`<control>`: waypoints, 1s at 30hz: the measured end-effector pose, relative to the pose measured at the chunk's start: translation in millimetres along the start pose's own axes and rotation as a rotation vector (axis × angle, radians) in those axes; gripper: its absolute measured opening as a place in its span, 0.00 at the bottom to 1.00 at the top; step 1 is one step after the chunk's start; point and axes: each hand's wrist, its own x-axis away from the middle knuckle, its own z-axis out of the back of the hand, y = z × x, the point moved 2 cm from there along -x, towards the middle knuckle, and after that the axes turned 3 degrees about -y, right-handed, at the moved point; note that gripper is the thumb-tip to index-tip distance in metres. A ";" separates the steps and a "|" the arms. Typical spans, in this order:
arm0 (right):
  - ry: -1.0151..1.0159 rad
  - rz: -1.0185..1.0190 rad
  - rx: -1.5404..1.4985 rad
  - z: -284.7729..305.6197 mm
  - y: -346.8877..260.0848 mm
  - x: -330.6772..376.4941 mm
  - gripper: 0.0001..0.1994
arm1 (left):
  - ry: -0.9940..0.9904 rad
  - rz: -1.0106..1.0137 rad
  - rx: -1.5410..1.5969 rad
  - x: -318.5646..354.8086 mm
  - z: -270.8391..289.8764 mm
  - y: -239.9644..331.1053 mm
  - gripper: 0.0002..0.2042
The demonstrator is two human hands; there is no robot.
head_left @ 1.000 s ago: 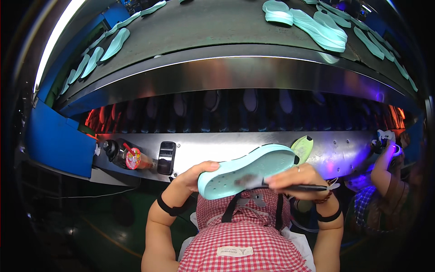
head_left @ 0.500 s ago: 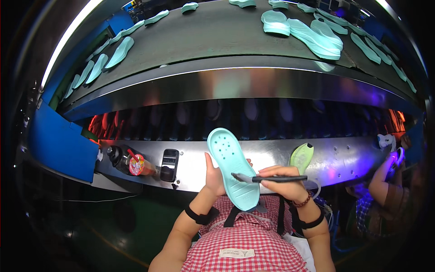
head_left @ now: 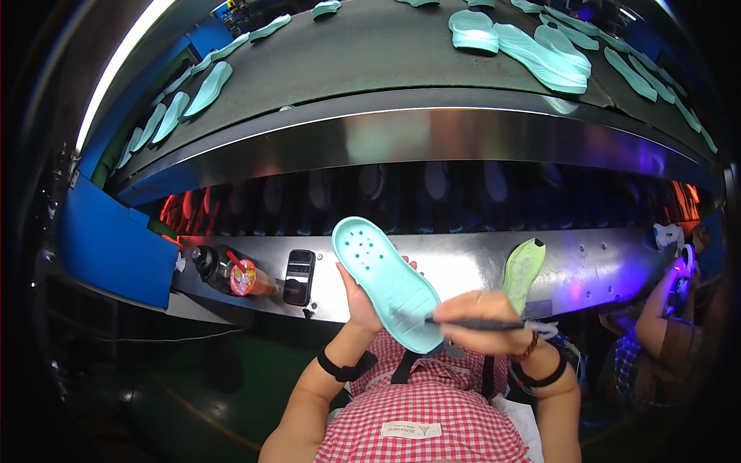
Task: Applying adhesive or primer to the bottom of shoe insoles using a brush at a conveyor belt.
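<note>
The left hand (head_left: 361,299) holds the blue-green sole (head_left: 386,287) from behind, with the thumb at one edge and fingertips showing at the other. The right hand (head_left: 480,318) is curled around a thin black tool (head_left: 488,325), and its tip is too blurry to see well. The sole is pale and smooth, with a raised rim. It leans to the left, with small round holes in its far end and fine lines lower down. Its near end is over the red checked apron (head_left: 413,401), and its far end is above the metal tabletop (head_left: 467,258). Shiny bare metal shows between the sole and the green sole (head_left: 525,268) on the right. On the left, a black phone (head_left: 299,278) lies near the tabletop's front edge. Past the tabletop is a dark gap, then a wide gray belt (head_left: 370,62).
</note>
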 end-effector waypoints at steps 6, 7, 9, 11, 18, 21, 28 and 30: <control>-0.087 0.084 0.038 -14.5 -12.8 -15.0 0.10 | -0.111 -0.024 0.096 -3.2 -20.7 -4.6 0.43; -0.129 0.095 -0.037 -17.4 -13.3 -10.5 0.10 | -0.137 -0.036 0.120 -2.4 -19.5 -0.4 0.43; 0.001 -0.045 -0.129 -4.3 -8.9 -10.3 0.10 | -0.018 -0.118 0.030 -0.3 -26.1 6.9 0.43; 0.055 -0.007 0.091 4.9 4.2 -11.0 0.09 | -0.052 -0.162 0.022 -0.5 -32.5 9.7 0.42; 0.067 -0.078 -0.133 14.8 2.7 3.6 0.11 | -0.171 -0.238 -0.066 -5.3 -44.3 30.2 0.39; -0.056 -0.196 -0.266 -3.0 9.9 10.3 0.11 | -0.146 -0.268 -0.073 -8.5 -43.5 29.2 0.38; 0.097 -0.228 -0.820 -2.6 27.3 10.4 0.10 | -0.124 -0.238 -0.048 -6.3 -55.0 37.8 0.37; 0.167 -0.251 -0.933 -13.2 27.5 8.5 0.10 | -0.191 -0.210 -0.053 4.3 -60.4 21.1 0.37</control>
